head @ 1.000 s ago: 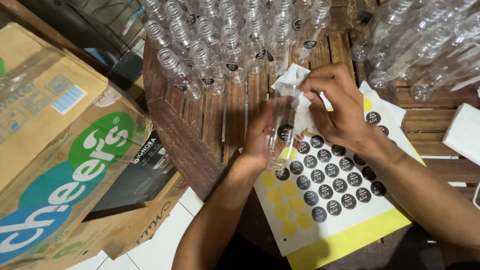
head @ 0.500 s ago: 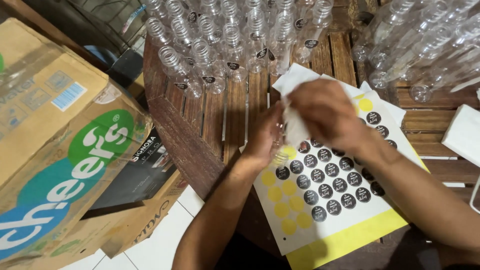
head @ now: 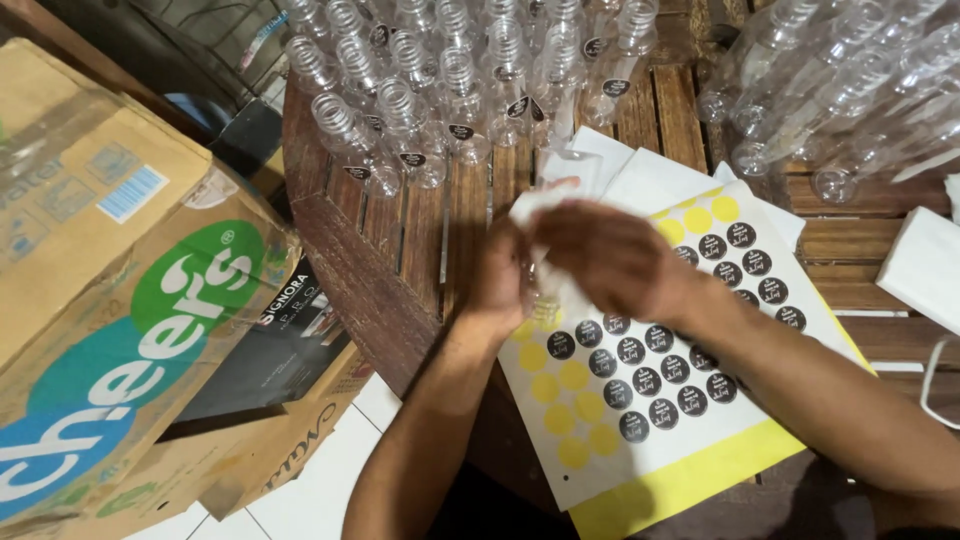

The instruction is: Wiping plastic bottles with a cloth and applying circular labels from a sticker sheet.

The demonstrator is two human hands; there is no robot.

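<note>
Holding a clear bottle (head: 535, 285) over the desk (head: 420, 240), the left hand (head: 500, 275) has its fingers wrapped round it. The right hand (head: 610, 260) presses a white tissue (head: 545, 200) against the bottle, fingers closed on the tissue; motion blur hides details. A sticker sheet (head: 650, 370) lies just beneath both hands. Empty bottles (head: 450, 80) stand upright at the desk's far side. Cardboard boxes (head: 110, 300) sit left.

A round slatted wooden table (head: 440, 240) carried clear plastic bottles (head: 440, 90), a sticker sheet (head: 640, 400) and white tissues (head: 925, 265).
</note>
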